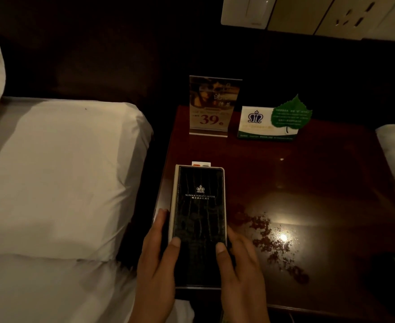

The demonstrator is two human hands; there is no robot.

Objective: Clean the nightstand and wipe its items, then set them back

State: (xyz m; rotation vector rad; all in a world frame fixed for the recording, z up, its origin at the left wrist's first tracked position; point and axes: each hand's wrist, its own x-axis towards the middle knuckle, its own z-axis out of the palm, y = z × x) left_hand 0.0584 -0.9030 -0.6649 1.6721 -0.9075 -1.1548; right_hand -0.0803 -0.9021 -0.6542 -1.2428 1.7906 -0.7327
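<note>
folder: black hotel folder (200, 220) at the left front of the nightstand (308, 183), paper tab showing at its far end | left hand (159, 259): grips near left edge, thumb on cover | right hand (238, 264): grips near right edge, thumb on cover | rear: acrylic price sign (211, 106), leaf-shaped tent card (271, 122), upright, well apart from folder

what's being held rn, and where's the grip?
The black hotel folder, at its near end: the left hand grips the left edge, the right hand the right edge, both thumbs on the cover.
</note>
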